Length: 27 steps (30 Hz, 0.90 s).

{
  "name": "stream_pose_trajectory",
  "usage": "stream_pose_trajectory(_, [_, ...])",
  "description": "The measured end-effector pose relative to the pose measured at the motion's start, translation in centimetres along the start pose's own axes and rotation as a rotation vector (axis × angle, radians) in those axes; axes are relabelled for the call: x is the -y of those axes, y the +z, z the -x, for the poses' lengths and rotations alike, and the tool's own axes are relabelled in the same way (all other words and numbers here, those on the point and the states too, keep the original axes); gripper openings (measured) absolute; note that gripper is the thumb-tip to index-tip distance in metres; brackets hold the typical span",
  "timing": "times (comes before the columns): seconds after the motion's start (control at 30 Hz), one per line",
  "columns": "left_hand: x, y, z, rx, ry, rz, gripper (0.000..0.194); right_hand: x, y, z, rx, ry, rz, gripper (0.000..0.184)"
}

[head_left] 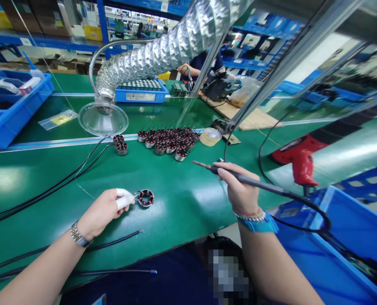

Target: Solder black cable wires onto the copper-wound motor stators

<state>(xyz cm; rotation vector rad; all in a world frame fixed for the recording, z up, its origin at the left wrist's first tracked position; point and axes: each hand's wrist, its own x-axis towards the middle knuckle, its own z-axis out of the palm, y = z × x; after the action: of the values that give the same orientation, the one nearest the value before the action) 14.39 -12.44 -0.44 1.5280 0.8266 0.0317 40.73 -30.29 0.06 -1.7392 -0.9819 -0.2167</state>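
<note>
My left hand (112, 205), with white finger cots, pinches the thin wires at the side of a motor stator (146, 198) on the green bench. Copper-coloured windings line the inside of its metal ring. My right hand (240, 186) grips a soldering iron (243, 178) like a pen, its tip pointing left above the bench, apart from the stator. Behind it stands a cluster of similar stators (171, 142). Two more stators (121, 147) sit to the left, with black cables (58, 183) running up to them. Nearer me lies a black cable (121, 240) with bared wire ends.
A fume extraction funnel (103, 119) hangs from a foil duct (156, 53). Tape roll (210, 137) stands beside the stators. A red heat gun (302, 154) and blue bin (350, 237) are at right, another blue bin (13, 106) at left. A person (201, 65) works across the bench.
</note>
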Motion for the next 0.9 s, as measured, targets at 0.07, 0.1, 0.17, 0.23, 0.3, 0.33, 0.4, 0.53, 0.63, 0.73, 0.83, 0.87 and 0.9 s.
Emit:
stream_pose_trajectory(0.07, [0.0, 0.0, 0.0, 0.0, -0.002, -0.005, 0.025, -2.4, -0.3, -2.2, -0.048, 0.053, 0.069, 0.017])
stream_pose_trajectory(0.1, [0.0, -0.1, 0.0, 0.003, -0.002, -0.007, 0.025, -3.7, -0.4, -3.3, -0.074, 0.064, 0.107, 0.019])
stream_pose_trajectory(0.17, [0.1, -0.1, 0.0, 0.01, -0.003, -0.01, 0.026, -6.2, -0.2, -5.7, -0.138, 0.071, 0.181, 0.022])
stream_pose_trajectory(0.23, [0.3, -0.1, -0.1, 0.009, 0.002, -0.008, 0.026, -8.4, 0.3, -7.8, -0.177, 0.079, 0.223, 0.026])
stream_pose_trajectory(0.3, [0.4, -0.1, -0.2, -0.003, 0.012, -0.002, 0.027, -10.0, 1.0, -9.4, -0.212, 0.08, 0.235, 0.028])
stream_pose_trajectory(0.33, [0.5, 0.0, -0.3, -0.009, 0.016, 0.004, 0.027, -10.5, 1.4, -10.0, -0.223, 0.079, 0.237, 0.028])
stream_pose_trajectory(0.4, [0.7, 0.1, -0.4, -0.018, 0.018, 0.022, 0.025, -10.7, 2.1, -10.7, -0.221, 0.08, 0.233, 0.026])
stream_pose_trajectory(0.53, [0.5, 0.1, -0.5, -0.004, 0.033, 0.027, 0.022, -8.7, 3.0, -10.2, -0.21, 0.062, 0.187, 0.032])
stream_pose_trajectory(0.63, [0.1, -0.5, -0.2, -0.075, 0.17, -0.075, 0.028, -5.1, 3.4, -7.7, -0.143, -0.019, 0.119, 0.032])
stream_pose_trajectory(0.73, [0.0, -1.4, 0.2, -0.33, 0.254, -0.216, 0.03, -0.8, 4.7, -3.3, 0.099, -0.173, 0.038, 0.016])
stream_pose_trajectory(0.83, [0.3, -2.2, 0.6, -0.513, 0.27, -0.232, 0.036, 2.4, 7.0, 1.5, 0.409, -0.377, -0.055, 0.01])
stream_pose_trajectory(0.87, [0.4, -2.4, 0.7, -0.537, 0.287, -0.235, 0.036, 3.1, 7.8, 2.8, 0.501, -0.449, -0.078, 0.011])
stream_pose_trajectory(0.9, [0.4, -2.6, 0.8, -0.545, 0.305, -0.238, 0.036, 3.5, 8.6, 3.9, 0.56, -0.504, -0.094, 0.014])
